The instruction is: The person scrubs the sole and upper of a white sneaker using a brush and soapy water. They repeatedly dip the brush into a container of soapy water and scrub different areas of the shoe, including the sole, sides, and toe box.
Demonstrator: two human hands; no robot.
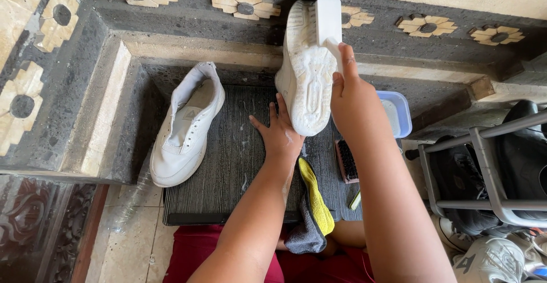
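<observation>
My left hand (280,133) holds a white sneaker (305,83) up with its sole facing me, fingers spread behind the heel. My right hand (352,98) grips a white block-shaped brush or sponge (329,23) and presses it against the toe end of the sole. The second white sneaker (188,124) lies on its side to the left, half on a dark ribbed mat (228,169).
A yellow and grey cloth (314,209) lies on the mat by my left forearm. A bristle brush (346,160) and a blue tub (397,112) sit to the right. A grey metal shoe rack (484,169) with dark shoes stands at far right. Carved stone walls surround the mat.
</observation>
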